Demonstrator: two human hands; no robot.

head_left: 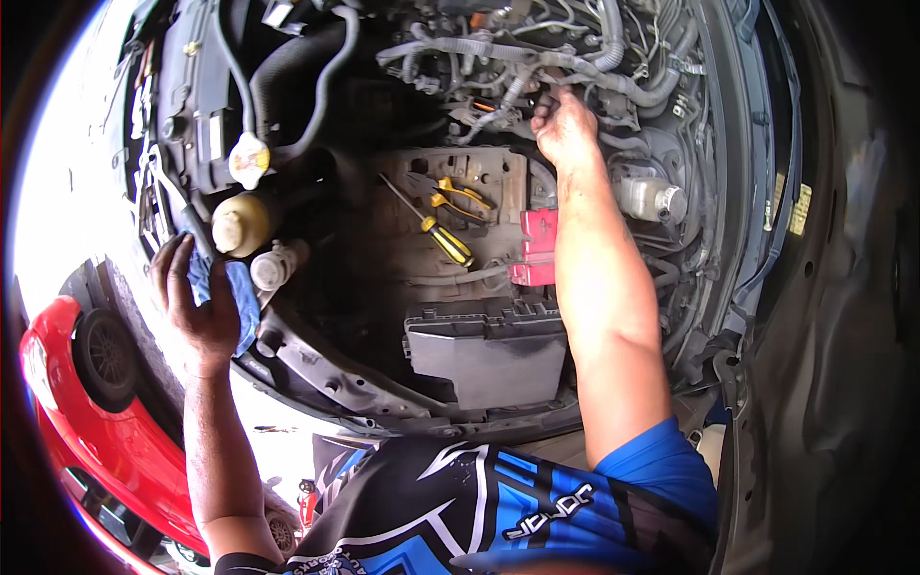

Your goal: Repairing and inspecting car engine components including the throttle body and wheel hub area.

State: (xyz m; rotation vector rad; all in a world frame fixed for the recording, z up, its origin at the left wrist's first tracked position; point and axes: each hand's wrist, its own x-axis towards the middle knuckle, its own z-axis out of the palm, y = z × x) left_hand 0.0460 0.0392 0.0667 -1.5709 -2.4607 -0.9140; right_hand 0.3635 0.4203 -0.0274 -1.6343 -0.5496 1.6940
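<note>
My right hand point(565, 129) reaches into the wiring and hoses point(537, 62) at the far side of a car's engine bay. Its fingers are curled in together, and whatever lies between them is hidden. On the front edge, my left hand point(199, 311) lies over a blue cloth point(245, 311), fingers stretched and spread. Between the two arms, a screwdriver point(448, 242) with a yellow and black handle rests on a dirty beige tray point(407, 259). Beside it lie pliers point(452, 199) with yellow and black handles.
A red plastic cover point(539, 251) sits next to my right forearm, above a black box point(489, 369). A yellowed reservoir point(238, 228) and a white cap point(271, 270) stand near my left hand. A clear reservoir point(652, 199) is at right. A red car point(105, 412) stands outside.
</note>
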